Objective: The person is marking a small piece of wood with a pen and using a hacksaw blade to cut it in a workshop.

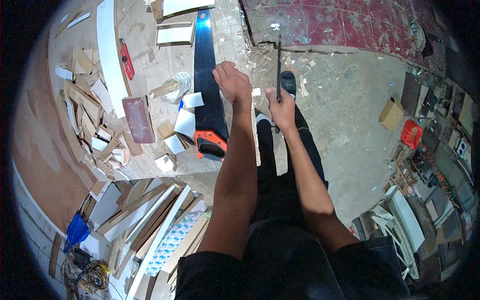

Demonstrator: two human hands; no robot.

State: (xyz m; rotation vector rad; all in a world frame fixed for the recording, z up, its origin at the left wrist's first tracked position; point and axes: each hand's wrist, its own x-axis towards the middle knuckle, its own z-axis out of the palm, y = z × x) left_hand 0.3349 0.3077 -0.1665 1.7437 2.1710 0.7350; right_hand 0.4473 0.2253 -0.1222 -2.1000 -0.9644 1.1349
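Note:
A handsaw point(210, 100) with a dark blade and an orange-and-black handle lies flat on the wooden workbench point(165, 55). Over its toothed edge, near the bench's right side, is my left hand point(233, 84). Its fingers curl down, and whatever they hold, if anything, is hidden under them. My right hand point(282, 107), off the bench's edge, is closed around a long thin dark bar point(279, 65) pointing away from me. The bar shows almost edge-on, so its kind is unclear. Small white-faced wood offcuts point(193, 100) lie beside and partly over the saw blade.
On the bench are a red utility knife point(127, 60), a dark red block point(138, 120), a clear plastic roll point(177, 86), a long white strip point(111, 55) and several scraps. Boards point(150, 220) lean below it. A red bag point(411, 134) and cardboard box point(391, 114) are right.

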